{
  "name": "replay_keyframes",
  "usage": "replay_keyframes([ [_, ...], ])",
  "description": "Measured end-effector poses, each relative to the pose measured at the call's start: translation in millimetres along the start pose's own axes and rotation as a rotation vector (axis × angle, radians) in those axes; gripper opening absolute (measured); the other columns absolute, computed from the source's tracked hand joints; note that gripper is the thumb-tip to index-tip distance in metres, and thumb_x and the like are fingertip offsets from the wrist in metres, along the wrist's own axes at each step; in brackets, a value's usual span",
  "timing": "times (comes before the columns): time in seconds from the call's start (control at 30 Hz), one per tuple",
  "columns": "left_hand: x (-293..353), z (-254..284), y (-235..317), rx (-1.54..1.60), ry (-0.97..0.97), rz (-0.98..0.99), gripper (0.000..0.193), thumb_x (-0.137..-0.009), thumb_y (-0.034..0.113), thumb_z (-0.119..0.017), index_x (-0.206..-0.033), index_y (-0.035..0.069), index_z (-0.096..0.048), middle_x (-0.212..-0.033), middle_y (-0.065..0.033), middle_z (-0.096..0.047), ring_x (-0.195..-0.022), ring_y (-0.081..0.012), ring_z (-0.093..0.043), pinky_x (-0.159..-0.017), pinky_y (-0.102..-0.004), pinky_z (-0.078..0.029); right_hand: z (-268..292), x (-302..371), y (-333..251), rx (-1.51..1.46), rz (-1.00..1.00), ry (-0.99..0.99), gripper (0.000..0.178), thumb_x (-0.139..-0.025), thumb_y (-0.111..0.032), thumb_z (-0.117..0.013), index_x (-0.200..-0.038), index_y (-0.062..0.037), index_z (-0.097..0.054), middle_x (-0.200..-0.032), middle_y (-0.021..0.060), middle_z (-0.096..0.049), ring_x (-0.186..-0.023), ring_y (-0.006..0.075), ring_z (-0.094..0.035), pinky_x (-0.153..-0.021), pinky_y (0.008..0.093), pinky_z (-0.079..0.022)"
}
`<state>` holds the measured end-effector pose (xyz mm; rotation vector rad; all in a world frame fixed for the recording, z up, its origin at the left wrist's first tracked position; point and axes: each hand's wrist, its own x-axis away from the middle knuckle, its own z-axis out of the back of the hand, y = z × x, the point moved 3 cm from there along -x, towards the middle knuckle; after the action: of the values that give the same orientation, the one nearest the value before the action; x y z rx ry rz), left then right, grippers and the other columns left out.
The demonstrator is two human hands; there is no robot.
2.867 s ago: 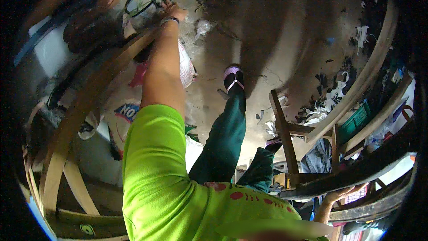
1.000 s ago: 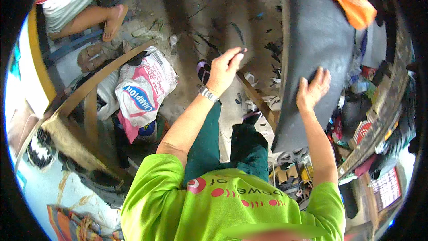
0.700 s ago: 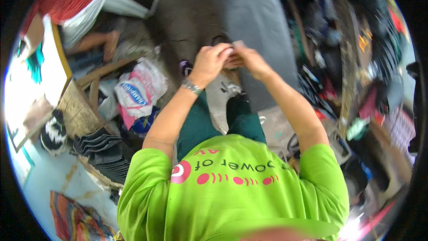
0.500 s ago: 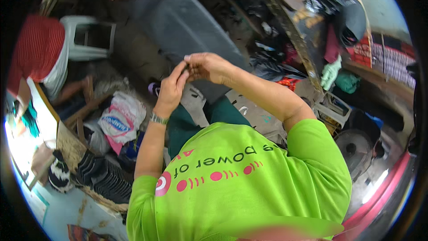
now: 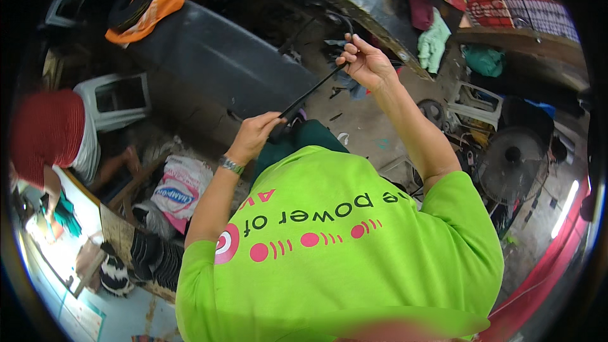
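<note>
A thin black strip [image 5: 313,91] runs taut on a slant between my two hands. My left hand [image 5: 253,137], below a wristwatch [image 5: 230,164], pinches its lower end. My right hand [image 5: 367,64] is farther off and to the right, its fingers closed on the upper part. Past those fingers a loose end of the strip curls up and away. Whether the strip is cloth, elastic or rubber, I cannot make out. Beneath it lies the corner of a long dark grey panel-like surface [image 5: 234,50].
An orange cloth bag [image 5: 149,9] lies on the panel's far end. At left, a person in red [image 5: 54,126] works by a bright table, near a grey plastic stool [image 5: 120,102] and a white sack [image 5: 180,183]. At right are a fan [image 5: 512,158] and a wooden bench [image 5: 373,16].
My hands were close together and are now wide apart, the right one moved outward and away. The black strip has come into view, stretched between them. My view has shifted.
</note>
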<state>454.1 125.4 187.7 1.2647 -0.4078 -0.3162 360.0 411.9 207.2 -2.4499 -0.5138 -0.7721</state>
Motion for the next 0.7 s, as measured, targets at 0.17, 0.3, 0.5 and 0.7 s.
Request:
replay_keyframes([
  [0.17,23.6,11.3,-35.1,-0.094,-0.170,0.248,0.021,-0.097,0.016,-0.056,-0.105,0.001,-0.068,-0.069,-0.0034,-0.059,-0.059,-0.0094,-0.050,-0.057,-0.0256,-0.043,58.9,25.6,-68.4,-0.119,0.265,0.117,0.018,-0.097,-0.019,-0.056,-0.110,-0.0054,-0.058,-0.073,0.0005,-0.047,-0.057,0.0113,-0.038,-0.059,0.0282,-0.036],
  [0.3,29.0,21.0,-64.2,-0.071,-0.083,0.462,0.022,-0.095,0.018,-0.059,-0.104,0.001,-0.069,-0.069,-0.0007,-0.058,-0.062,-0.0073,-0.051,-0.058,-0.0241,-0.042,104.9,40.5,-111.6,-0.116,0.348,0.222,0.017,-0.097,-0.019,-0.057,-0.108,-0.0052,-0.057,-0.071,0.0002,-0.047,-0.054,0.0102,-0.037,-0.053,0.0265,-0.033],
  [0.5,6.2,17.2,-88.9,-0.145,-0.025,0.487,0.024,-0.093,0.022,-0.063,-0.100,0.001,-0.071,-0.077,0.0013,-0.066,-0.065,-0.0065,-0.051,-0.061,-0.0237,-0.044,158.6,49.1,-167.4,-0.072,0.293,0.310,0.014,-0.094,-0.017,-0.062,-0.096,-0.0041,-0.056,-0.060,-0.0037,-0.041,-0.044,0.0076,-0.030,-0.044,0.0254,-0.026],
  [0.7,-62.2,-12.0,-65.0,-0.114,-0.104,0.551,0.024,-0.092,0.021,-0.063,-0.096,-0.001,-0.071,-0.081,-0.0023,-0.069,-0.068,-0.0079,-0.053,-0.066,-0.0235,-0.046,213.6,61.5,-271.5,-0.037,0.363,0.374,0.012,-0.091,-0.013,-0.062,-0.090,-0.0045,-0.054,-0.055,-0.0036,-0.035,-0.041,0.0076,-0.027,-0.042,0.0254,-0.025],
])
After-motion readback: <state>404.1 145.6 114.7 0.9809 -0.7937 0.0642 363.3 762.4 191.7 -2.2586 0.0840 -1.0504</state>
